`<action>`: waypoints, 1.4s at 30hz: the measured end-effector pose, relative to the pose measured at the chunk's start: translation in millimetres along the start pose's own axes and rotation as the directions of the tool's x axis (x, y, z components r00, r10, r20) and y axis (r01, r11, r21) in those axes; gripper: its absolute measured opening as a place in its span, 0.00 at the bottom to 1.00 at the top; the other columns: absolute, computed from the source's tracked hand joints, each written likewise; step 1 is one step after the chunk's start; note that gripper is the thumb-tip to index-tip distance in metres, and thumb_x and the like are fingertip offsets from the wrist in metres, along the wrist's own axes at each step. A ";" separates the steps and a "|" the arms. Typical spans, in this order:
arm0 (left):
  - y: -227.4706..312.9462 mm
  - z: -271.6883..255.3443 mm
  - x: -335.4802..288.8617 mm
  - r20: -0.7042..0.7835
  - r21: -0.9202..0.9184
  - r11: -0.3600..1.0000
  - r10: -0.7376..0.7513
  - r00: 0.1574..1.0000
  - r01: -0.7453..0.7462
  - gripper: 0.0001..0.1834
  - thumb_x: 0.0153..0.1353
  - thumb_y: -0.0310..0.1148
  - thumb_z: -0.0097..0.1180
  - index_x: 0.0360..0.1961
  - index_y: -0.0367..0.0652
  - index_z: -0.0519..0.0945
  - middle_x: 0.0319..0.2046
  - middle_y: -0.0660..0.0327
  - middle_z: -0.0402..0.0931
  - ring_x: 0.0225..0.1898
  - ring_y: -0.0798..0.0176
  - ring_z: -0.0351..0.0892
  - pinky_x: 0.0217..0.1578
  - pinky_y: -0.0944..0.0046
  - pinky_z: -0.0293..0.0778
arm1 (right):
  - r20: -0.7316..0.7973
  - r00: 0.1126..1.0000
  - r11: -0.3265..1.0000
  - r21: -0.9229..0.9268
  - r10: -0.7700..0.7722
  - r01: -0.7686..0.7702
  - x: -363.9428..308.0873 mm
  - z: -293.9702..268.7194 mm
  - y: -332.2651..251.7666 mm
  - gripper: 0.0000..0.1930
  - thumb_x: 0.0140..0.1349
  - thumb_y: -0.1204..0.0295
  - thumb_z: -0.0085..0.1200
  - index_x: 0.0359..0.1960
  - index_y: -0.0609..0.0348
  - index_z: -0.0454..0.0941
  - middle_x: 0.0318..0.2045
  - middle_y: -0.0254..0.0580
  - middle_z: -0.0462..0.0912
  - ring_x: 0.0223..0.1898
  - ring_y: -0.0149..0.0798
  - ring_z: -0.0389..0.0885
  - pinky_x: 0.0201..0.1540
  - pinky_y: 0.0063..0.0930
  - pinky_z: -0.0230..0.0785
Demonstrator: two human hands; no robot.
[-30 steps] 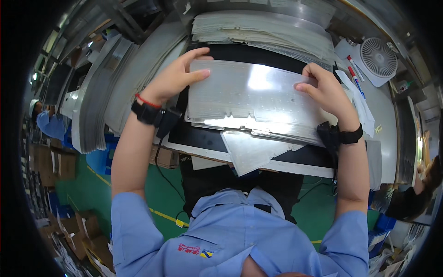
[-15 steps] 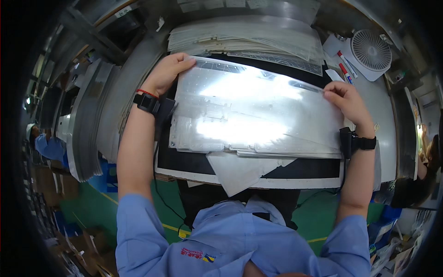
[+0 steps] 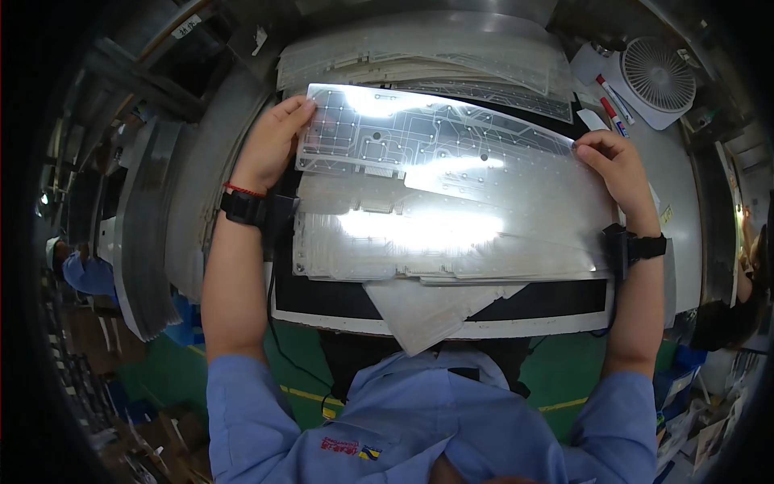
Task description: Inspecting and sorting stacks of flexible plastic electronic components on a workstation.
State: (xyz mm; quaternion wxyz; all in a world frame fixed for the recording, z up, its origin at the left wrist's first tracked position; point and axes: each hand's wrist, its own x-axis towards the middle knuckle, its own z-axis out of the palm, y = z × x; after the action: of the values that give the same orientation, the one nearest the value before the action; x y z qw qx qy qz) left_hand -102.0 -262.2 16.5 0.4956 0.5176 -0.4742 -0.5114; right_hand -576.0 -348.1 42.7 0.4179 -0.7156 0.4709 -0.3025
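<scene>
2 hands, left hand (image 3: 270,145) and right hand (image 3: 617,165), grip 1 clear circuit sheet (image 3: 451,153).

clear, glossy membrane sheet (image 3: 451,173) patterned with thin grey circuit traces and rows of pale dots. black mat (image 3: 451,298) edged in white beneath. white round fan (image 3: 657,77), red and white markers (image 3: 610,101). black wrist straps, thin red band on left wrist (image 3: 243,190). light blue sleeves. green floor (image 3: 556,375) with yellow line.

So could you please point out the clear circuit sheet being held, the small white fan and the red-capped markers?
clear circuit sheet (image 3: 451,153), head view, middle of its printed face
white fan (image 3: 659,74), head view, centre of its grille
red-capped markers (image 3: 610,103), head view, on one barrel
</scene>
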 end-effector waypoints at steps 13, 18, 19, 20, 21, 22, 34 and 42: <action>10.5 29.0 -11.0 -0.116 0.194 0.980 -0.021 0.993 0.043 0.15 0.59 0.29 0.61 0.46 0.42 0.74 0.32 0.67 0.80 0.32 0.75 0.76 0.33 0.75 0.71 | 0.017 0.995 0.994 -0.050 -0.100 0.100 -3.3 4.1 -2.8 0.07 0.58 0.73 0.61 0.36 0.61 0.83 0.28 0.30 0.80 0.30 0.23 0.72 0.33 0.17 0.63; 4.7 17.9 -5.4 -0.188 0.127 0.985 -0.095 0.978 0.120 0.12 0.65 0.36 0.54 0.45 0.43 0.74 0.31 0.65 0.79 0.34 0.73 0.77 0.36 0.72 0.72 | 0.022 0.995 0.994 -0.059 -0.093 0.094 -3.3 6.0 -4.8 0.06 0.58 0.73 0.60 0.36 0.61 0.83 0.28 0.30 0.80 0.30 0.23 0.72 0.34 0.17 0.63; 7.1 18.8 -5.4 -0.196 0.036 0.990 -0.126 0.973 0.135 0.12 0.66 0.37 0.52 0.45 0.42 0.74 0.32 0.64 0.79 0.34 0.72 0.77 0.37 0.71 0.72 | 0.022 0.996 0.994 -0.068 -0.084 0.086 -3.5 5.6 -5.3 0.06 0.58 0.73 0.60 0.36 0.61 0.83 0.28 0.30 0.80 0.30 0.23 0.72 0.34 0.17 0.63; 12.1 20.5 -5.7 -0.200 -0.056 0.987 -0.157 0.967 0.149 0.12 0.68 0.38 0.49 0.45 0.42 0.74 0.32 0.63 0.79 0.35 0.71 0.77 0.38 0.70 0.72 | 0.021 0.997 0.994 -0.076 -0.075 0.077 -3.9 5.1 -6.0 0.06 0.58 0.73 0.60 0.36 0.61 0.83 0.28 0.30 0.80 0.30 0.23 0.72 0.34 0.17 0.63; 14.6 21.3 -5.6 -0.201 -0.147 0.976 -0.189 0.961 0.161 0.13 0.69 0.39 0.46 0.45 0.41 0.74 0.32 0.62 0.80 0.35 0.70 0.77 0.39 0.69 0.73 | 0.021 0.998 0.994 -0.084 -0.066 0.068 -4.4 4.7 -6.2 0.06 0.58 0.73 0.60 0.36 0.61 0.83 0.28 0.30 0.80 0.30 0.23 0.72 0.34 0.17 0.63; 13.1 19.6 -5.8 -0.220 -0.189 0.978 -0.131 0.967 0.089 0.14 0.70 0.38 0.44 0.45 0.40 0.74 0.33 0.61 0.80 0.34 0.70 0.77 0.38 0.69 0.73 | 0.017 0.998 0.994 -0.086 -0.068 0.069 -4.2 5.6 -6.6 0.06 0.58 0.73 0.60 0.36 0.61 0.83 0.27 0.30 0.80 0.29 0.23 0.72 0.34 0.17 0.63; -1.6 8.6 1.1 -0.273 -0.218 0.972 0.030 0.961 -0.092 0.12 0.70 0.36 0.48 0.42 0.37 0.75 0.34 0.62 0.78 0.35 0.70 0.77 0.38 0.70 0.75 | 0.010 0.996 0.995 -0.062 -0.083 0.084 -4.0 6.5 -2.5 0.06 0.57 0.73 0.60 0.35 0.61 0.82 0.26 0.29 0.79 0.29 0.22 0.71 0.33 0.17 0.62; 2.0 5.6 -0.4 -0.243 0.193 0.977 0.133 0.961 -0.086 0.18 0.63 0.33 0.57 0.53 0.40 0.74 0.38 0.64 0.78 0.39 0.69 0.76 0.41 0.72 0.72 | 0.030 0.996 0.993 -0.088 -0.080 0.082 -6.1 6.3 -9.0 0.06 0.57 0.73 0.60 0.35 0.61 0.82 0.28 0.31 0.80 0.30 0.24 0.72 0.35 0.19 0.63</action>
State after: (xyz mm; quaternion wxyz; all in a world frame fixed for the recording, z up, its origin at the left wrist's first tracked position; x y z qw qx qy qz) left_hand -107.6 -262.1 18.6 0.5311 0.5945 -0.4791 -0.3675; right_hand -569.2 -338.6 47.5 0.3794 -0.7560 0.4489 -0.2883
